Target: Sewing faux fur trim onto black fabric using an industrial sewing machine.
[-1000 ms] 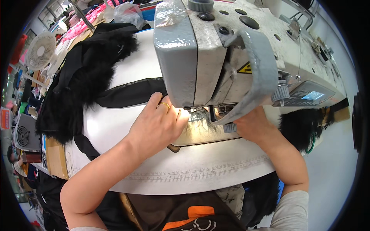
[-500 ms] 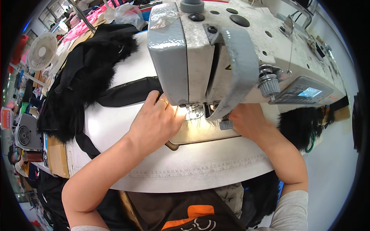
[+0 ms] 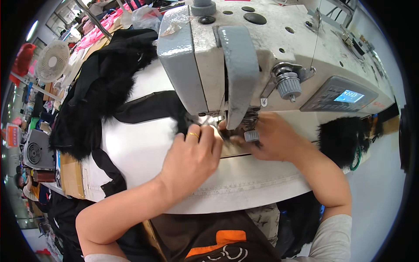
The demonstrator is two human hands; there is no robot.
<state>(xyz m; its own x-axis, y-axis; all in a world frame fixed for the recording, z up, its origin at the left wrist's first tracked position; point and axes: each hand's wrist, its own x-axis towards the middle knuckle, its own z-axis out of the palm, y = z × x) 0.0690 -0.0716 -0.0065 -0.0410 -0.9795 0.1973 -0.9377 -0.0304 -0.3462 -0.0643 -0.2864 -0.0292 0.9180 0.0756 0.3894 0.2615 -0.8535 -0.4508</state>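
A grey-white sewing machine [image 3: 203,56] stands over the white table, its lit needle area between my hands. My left hand [image 3: 192,153], with a ring on it, is closed with bent fingers on a black fur-edged strip [image 3: 150,107] just left of the needle. Part of the strip's dark fur shows by those fingertips. Right of the needle, my right hand [image 3: 277,135] curls its fingers in toward the presser foot; the machine's head and a knurled knob [image 3: 251,136] partly cover them. What they pinch is dark and blurred.
A black fur-trimmed garment [image 3: 100,83] lies at the left, with a loose black strip [image 3: 109,170] hanging toward the table edge. More black fur [image 3: 340,137] is at the right. A white fan [image 3: 53,61] and a cardboard piece [image 3: 71,174] stand farther left.
My left hand has moved slightly right and nearer, and dark fur now shows by its fingers. My right hand's fingers have come forward and left, toward the needle. The view has shifted slightly.
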